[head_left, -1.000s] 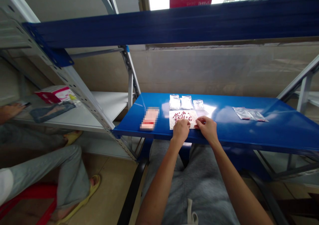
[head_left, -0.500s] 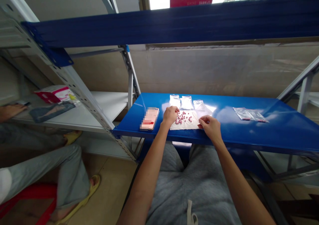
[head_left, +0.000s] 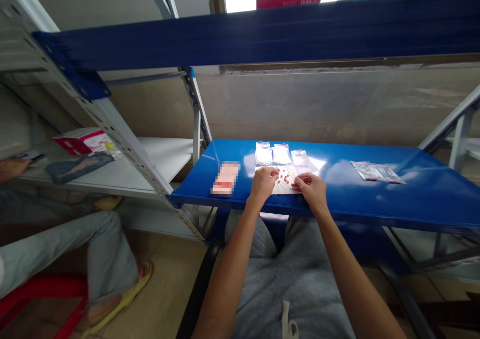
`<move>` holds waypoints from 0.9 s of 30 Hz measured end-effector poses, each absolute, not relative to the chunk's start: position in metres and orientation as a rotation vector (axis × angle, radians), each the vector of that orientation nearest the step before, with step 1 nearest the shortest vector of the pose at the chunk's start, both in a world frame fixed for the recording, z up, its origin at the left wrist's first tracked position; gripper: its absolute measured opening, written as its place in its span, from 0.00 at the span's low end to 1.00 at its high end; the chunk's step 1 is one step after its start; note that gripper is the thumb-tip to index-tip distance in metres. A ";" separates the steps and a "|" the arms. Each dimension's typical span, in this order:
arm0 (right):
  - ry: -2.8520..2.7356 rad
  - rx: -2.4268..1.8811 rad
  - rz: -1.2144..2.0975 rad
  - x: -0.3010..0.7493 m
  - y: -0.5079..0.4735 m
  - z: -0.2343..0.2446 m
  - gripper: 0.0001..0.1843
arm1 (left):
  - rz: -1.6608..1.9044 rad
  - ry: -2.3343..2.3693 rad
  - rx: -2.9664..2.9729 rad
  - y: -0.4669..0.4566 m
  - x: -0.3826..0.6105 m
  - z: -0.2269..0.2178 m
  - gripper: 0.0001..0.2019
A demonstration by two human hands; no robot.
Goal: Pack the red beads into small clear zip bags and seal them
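Note:
A white cloth (head_left: 280, 191) lies near the front edge of the blue table, with several small dark-red pieces (head_left: 285, 179), like beads, scattered on it. My left hand (head_left: 263, 183) is over the cloth's left part, fingers curled together at the pieces and covering some of them. On the right side, my right hand (head_left: 313, 188) has thumb and fingertips pinched close above the pieces. Whatever either hand holds is too small or hidden to make out. Just behind the cloth stand clear plastic bags (head_left: 282, 154) in a row, one partly under its far edge.
A blurred-out phone (head_left: 225, 178) lies left of the cloth. More flat bags (head_left: 378, 173) with reddish contents rest to the right on the blue table (head_left: 337, 199). A blue shelf beam (head_left: 240, 39) crosses above. Another person's leg (head_left: 108, 259) and hand (head_left: 15, 169) are at left.
My left hand has moved right over the cloth, covering pieces that showed before. My right hand has shifted slightly left, toward it. The other person's leg has shifted a little.

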State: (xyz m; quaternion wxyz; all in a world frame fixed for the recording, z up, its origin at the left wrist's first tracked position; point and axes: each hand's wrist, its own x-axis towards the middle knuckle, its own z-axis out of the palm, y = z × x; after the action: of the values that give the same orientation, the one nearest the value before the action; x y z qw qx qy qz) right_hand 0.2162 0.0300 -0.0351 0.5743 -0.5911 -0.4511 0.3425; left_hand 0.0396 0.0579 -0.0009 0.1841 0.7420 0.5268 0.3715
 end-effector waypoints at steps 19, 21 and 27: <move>-0.975 -1.192 0.899 0.271 0.021 -0.005 0.34 | 1.200 1.190 1.545 0.077 0.078 0.012 0.03; -1.092 -1.268 0.892 0.281 0.039 0.001 0.36 | 1.190 1.187 1.615 0.099 0.082 0.023 0.06; -1.166 -1.529 0.856 0.295 0.104 0.003 0.35 | 1.080 1.205 1.635 0.160 0.114 0.047 0.09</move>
State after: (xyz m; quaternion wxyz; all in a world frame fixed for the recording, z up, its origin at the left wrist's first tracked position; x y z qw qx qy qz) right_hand 0.2954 0.1040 0.0028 0.4955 -0.6311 -0.4810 0.3533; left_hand 0.1140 0.1597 0.0472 0.4083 0.6489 0.4780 0.4287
